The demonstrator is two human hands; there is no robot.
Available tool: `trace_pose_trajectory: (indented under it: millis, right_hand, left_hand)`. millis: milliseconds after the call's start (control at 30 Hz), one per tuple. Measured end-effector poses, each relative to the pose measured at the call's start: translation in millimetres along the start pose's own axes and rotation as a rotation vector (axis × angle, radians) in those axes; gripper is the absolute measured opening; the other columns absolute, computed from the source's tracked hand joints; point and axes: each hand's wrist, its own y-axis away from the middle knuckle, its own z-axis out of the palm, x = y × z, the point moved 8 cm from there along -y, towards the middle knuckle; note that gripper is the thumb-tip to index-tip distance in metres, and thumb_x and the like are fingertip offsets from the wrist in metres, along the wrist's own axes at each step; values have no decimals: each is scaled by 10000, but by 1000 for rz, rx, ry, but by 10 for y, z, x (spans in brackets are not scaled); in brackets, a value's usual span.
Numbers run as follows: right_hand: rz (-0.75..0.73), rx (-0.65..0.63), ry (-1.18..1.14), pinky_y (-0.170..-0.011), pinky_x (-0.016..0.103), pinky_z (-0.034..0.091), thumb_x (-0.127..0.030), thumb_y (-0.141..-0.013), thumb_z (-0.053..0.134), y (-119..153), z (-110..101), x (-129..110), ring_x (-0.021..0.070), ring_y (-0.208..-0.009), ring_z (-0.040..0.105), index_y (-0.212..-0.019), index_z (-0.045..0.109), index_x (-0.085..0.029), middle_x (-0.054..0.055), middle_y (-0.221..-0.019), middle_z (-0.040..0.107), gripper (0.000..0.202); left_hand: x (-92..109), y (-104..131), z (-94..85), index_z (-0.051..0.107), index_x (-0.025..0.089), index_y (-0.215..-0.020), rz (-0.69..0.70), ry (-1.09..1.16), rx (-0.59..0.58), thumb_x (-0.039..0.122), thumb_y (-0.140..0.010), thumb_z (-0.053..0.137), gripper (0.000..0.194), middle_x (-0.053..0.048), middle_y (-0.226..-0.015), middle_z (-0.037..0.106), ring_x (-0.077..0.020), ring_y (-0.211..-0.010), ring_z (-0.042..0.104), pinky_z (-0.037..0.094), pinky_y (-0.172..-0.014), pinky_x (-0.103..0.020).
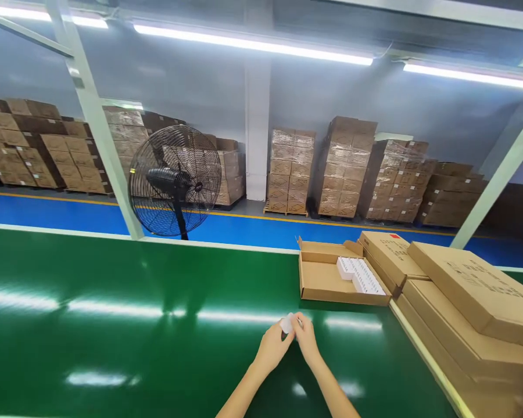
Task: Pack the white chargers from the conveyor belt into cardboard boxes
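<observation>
We find left fingers (289, 338) and right fingers (304, 321) pinching a white piece (286, 324) near the open carton (322, 281); light, even pressure advisable

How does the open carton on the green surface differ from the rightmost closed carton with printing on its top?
The open carton has its lid up, while the closed carton is shut flat. The open carton shows small white pieces filling part of its inside; the closed carton hides any contents. The open carton sits on the green surface, the closed carton on another carton. Both are shallow brown cardboard.
</observation>
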Motion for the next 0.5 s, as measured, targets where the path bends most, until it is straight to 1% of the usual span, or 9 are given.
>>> trace_pose_trajectory:
  millis: [67,100,200,233,300,367,433,500]
  right_hand:
    - [-20,-28,-9,-575,248,415,-627,-767,532,3,45,44,156,-593,514,-654,601,-169,4,-603,569,478]
    - [-31,-40,-2,-594,250,424,-606,-780,535,28,62,70,163,-620,531,-685,626,-164,13,-640,593,461]
    - [-56,-54,62,-582,238,423,-533,-797,569,129,83,139,164,-624,546,-730,672,-170,16,-671,611,384]
    - [-59,-57,85,-571,234,423,-516,-795,580,155,86,153,162,-614,548,-736,682,-174,14,-670,612,362]
    - [-45,-61,99,-587,235,444,-503,-786,588,183,89,171,172,-635,576,-767,698,-178,24,-699,635,343]
    - [7,-82,89,-628,245,476,-508,-769,597,187,91,194,194,-688,614,-841,706,-174,43,-759,674,359]
    - [82,-85,79,-653,257,499,-531,-731,615,188,49,234,215,-723,637,-882,704,-165,58,-797,699,407]
    - [162,-70,84,-647,265,513,-567,-684,628,188,-54,298,225,-717,643,-865,704,-158,60,-782,708,454]
  left_hand:
    - [-91,-117,-12,606,173,-981,-28,42,53,336,-859,390,297,-54,-888,666,-194,-815,600,444,-758,-297]
    - [-134,-146,-8,609,168,-940,-41,64,73,340,-863,363,310,-57,-877,664,-192,-812,596,441,-752,-292]
    - [-247,-132,35,577,166,-725,-97,118,106,398,-862,336,362,-44,-709,624,-181,-680,562,428,-650,-275]
    - [-274,-109,48,563,169,-690,-120,161,115,420,-857,344,372,-36,-670,608,-177,-649,547,419,-627,-272]
    - [-303,-68,53,578,167,-707,-164,289,139,429,-835,388,348,-33,-678,614,-176,-659,543,416,-641,-274]
    - [-312,-49,27,617,158,-767,-207,406,173,400,-808,428,310,-35,-708,630,-178,-680,543,411,-663,-279]
    - [-322,-44,-26,647,147,-821,-257,443,217,346,-793,432,295,-39,-733,640,-174,-688,538,403,-669,-278]
    - [-348,-36,-88,666,138,-822,-316,443,269,292,-780,432,283,-34,-729,636,-163,-680,526,392,-660,-269]
